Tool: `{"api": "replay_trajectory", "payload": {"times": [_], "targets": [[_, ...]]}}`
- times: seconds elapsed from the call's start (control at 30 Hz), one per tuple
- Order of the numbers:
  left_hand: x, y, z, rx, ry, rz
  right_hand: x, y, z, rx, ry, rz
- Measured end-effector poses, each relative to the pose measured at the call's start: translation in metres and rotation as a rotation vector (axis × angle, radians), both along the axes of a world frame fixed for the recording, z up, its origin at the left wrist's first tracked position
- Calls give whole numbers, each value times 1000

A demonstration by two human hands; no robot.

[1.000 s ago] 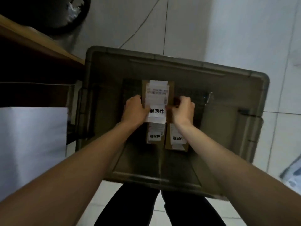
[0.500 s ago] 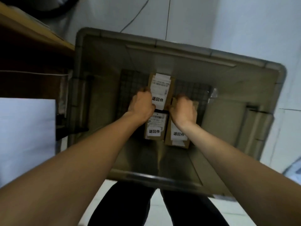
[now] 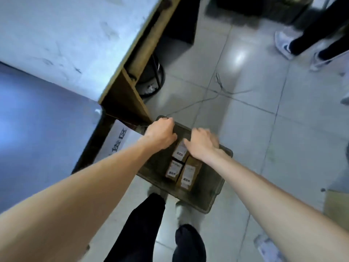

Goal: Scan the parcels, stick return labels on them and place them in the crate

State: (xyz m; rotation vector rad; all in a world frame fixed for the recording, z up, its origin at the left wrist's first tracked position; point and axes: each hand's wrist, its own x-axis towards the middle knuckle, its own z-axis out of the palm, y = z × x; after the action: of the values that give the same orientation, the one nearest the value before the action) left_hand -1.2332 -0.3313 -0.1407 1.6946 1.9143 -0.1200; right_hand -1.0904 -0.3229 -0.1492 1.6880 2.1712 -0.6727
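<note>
The person's dark-trousered legs (image 3: 145, 224) stand on the tiled floor (image 3: 264, 148), just before the grey crate (image 3: 211, 197), which sits on the floor beside the desk (image 3: 66, 35). Inside lie three labelled brown boxes: the near-left parcel (image 3: 173, 170) and the near-right parcel (image 3: 188, 175) side by side, and the far parcel (image 3: 181, 151) behind them. The hands are apart over the crate's far half. The right hand (image 3: 202, 142) is loosely spread and holds nothing. The left hand (image 3: 160, 132) is curled at the far corner; whether it grips the rim cannot be told. A bin (image 3: 151, 80) stands under the desk.
</note>
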Motion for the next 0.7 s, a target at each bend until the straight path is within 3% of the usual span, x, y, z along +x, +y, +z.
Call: {"api": "replay_trajectory", "payload": {"times": [0.13, 0.3, 0.5, 0.7], "targets": [[-32, -31, 123, 168, -20, 185, -40, -17, 111, 122, 103, 134], [-88, -119, 223, 283, -30, 496, -114, -68, 213, 261, 334, 369], [-179, -291, 301, 431, 66, 936, -231, -179, 286, 331, 552, 699], [-242, -497, 327, 487, 208, 1339, -338, -348, 313, 314, 645, 1038]]}}
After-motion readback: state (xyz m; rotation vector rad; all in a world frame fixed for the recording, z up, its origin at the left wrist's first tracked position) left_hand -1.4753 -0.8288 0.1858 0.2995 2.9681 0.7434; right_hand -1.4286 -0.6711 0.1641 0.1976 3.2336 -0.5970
